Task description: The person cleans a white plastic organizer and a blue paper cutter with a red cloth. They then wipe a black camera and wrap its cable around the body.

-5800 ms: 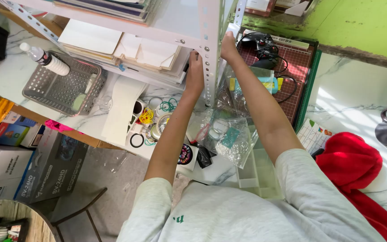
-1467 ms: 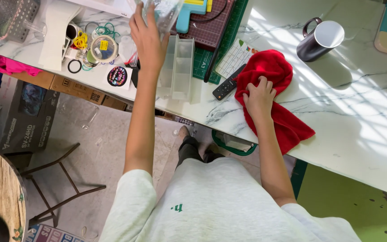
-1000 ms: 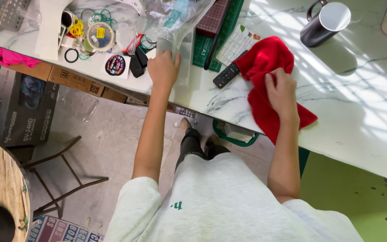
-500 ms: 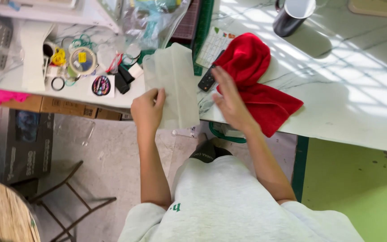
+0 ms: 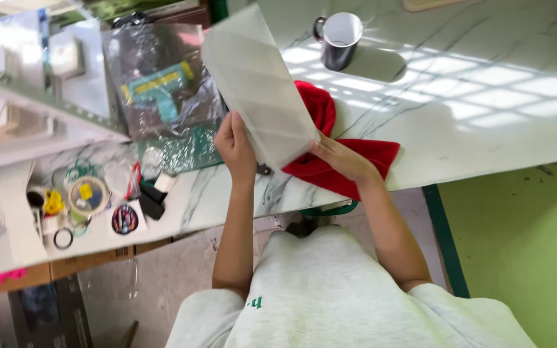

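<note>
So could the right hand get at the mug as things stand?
Probably, but not at once. The right hand grips the translucent plastic box together with the left hand. The mug stands beyond the red cloth, with bare tabletop around it.

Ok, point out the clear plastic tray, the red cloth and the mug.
clear plastic tray point(image 5: 259, 80), head view, middle of its flat face
red cloth point(image 5: 356, 161), head view, flat right part
mug point(image 5: 342, 40), head view, its rim

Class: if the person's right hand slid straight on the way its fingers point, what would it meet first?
Probably the translucent plastic tray that the right hand already grips; beyond that, depth is unclear.
</note>
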